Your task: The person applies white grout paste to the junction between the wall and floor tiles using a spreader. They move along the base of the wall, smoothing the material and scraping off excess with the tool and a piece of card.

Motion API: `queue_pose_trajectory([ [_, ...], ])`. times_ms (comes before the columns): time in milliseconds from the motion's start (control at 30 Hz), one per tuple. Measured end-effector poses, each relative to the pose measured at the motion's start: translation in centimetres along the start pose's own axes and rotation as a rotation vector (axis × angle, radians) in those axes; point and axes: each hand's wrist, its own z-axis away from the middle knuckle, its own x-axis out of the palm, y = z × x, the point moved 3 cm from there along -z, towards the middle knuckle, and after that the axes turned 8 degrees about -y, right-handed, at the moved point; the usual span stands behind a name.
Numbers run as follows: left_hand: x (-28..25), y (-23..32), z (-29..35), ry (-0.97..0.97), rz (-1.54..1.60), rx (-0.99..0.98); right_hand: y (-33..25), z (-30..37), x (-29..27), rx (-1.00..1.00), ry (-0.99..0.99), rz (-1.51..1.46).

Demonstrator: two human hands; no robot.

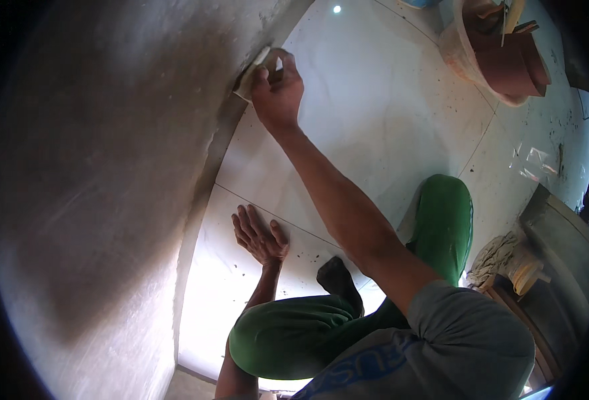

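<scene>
My right hand [280, 93] reaches far forward and grips a pale, flat-edged piece [244, 87], whose exact kind I cannot make out. The piece is pressed along the foot of the grey plastered wall [108, 133], where a narrow raised strip [213, 153] meets the floor. Closer in, my left hand [261, 237] lies palm down on the white tiled floor [368, 107], fingers stretched out near a dark tile joint. Nothing is held in it.
A bucket [464, 50] with reddish-brown sheets [508, 67] and a stick stands at the far right. Near right lie a crumpled grey cloth [494, 259], a yellowish container [526, 272] and a dark panel [561, 233]. Clear plastic scraps [538, 160] and dark crumbs are on the tiles.
</scene>
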Motion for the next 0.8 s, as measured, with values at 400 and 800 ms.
queue_pose_trajectory([
  [400,0.4,-0.6,0.3,-0.06,0.002,-0.054,3.2,-7.7,-3.6,-0.101,-0.016,0.156],
  [800,0.8,-0.9,0.5,-0.027,0.017,-0.047,6.8,13.2,1.9,0.104,-0.386,0.247],
])
